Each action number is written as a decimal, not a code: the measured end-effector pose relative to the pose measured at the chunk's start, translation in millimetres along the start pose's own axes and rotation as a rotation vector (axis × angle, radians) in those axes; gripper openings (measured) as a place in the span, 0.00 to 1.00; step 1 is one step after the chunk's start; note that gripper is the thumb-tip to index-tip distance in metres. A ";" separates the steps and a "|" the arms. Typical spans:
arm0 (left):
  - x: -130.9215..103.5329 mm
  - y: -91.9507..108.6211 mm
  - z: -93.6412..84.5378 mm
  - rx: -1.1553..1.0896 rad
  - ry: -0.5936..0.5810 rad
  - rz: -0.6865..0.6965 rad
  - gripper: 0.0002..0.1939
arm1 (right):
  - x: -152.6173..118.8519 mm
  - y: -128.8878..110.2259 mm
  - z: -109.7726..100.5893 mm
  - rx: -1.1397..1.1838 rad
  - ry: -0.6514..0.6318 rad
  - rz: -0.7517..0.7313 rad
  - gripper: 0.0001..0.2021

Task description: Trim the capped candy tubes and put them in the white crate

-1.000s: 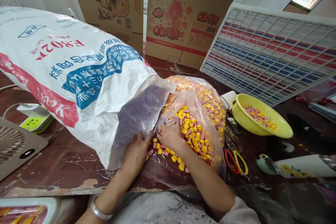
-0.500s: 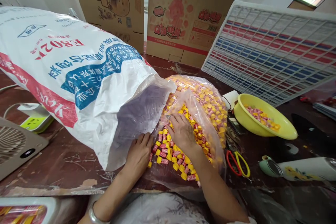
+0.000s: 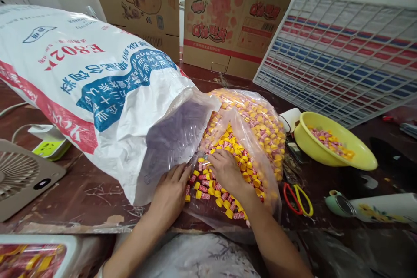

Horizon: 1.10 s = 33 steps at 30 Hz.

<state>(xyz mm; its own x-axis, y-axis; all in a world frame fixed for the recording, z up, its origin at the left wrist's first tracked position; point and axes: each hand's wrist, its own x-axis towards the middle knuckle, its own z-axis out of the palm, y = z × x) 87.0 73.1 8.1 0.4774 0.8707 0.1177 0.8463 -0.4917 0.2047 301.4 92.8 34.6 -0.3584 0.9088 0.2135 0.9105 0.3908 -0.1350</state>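
A clear plastic bag (image 3: 272, 130) lies on its side, full of small yellow-capped bottles (image 3: 203, 189) with red and pink patterned bodies, several spilling towards its mouth. My right hand (image 3: 226, 171) reaches in over the bottles, its fingers loosely spread and touching the ones near the bag's opening. At the lip of a large white woven sack (image 3: 107, 65) my left hand (image 3: 172, 186) rests with its fingers stretched forward, beside the loose bottles. The sack's mouth gapes towards the bag, showing a clear liner inside. The undersides of my fingers are hidden.
On the right are a yellow bowl (image 3: 325, 156) of similar bottles, scissors (image 3: 298, 200), a flowered flask (image 3: 384, 208) and a leaning white grid rack (image 3: 339, 56). Cardboard boxes (image 3: 221, 17) stand behind. A fan (image 3: 26, 178) and power strip (image 3: 54, 145) are left; below is a white tub (image 3: 70, 256).
My right hand has moved slightly down and right over the bottles. The left hand stays at the sack's lip. The camera view has shifted a little.
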 end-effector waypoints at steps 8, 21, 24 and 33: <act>45.4 -17.9 -36.0 0.110 0.385 -0.251 0.20 | -1.3 -13.4 6.9 0.067 0.077 0.058 0.06; 72.6 -36.9 -36.6 0.151 0.443 -0.451 0.27 | -9.4 -14.2 8.9 0.125 0.135 0.042 0.06; 65.4 -13.9 -20.0 0.180 0.335 -0.341 0.26 | -10.7 -14.3 8.0 0.140 0.124 0.051 0.05; 42.4 -0.5 -14.4 0.081 0.291 -0.179 0.29 | -24.2 -11.2 7.3 0.445 0.248 0.246 0.08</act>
<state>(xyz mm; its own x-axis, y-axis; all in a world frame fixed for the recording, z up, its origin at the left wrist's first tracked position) 103.4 110.2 27.0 0.2427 0.9002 0.3615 0.9320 -0.3198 0.1707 298.3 67.6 23.9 -0.0386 0.9403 0.3381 0.7672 0.2447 -0.5929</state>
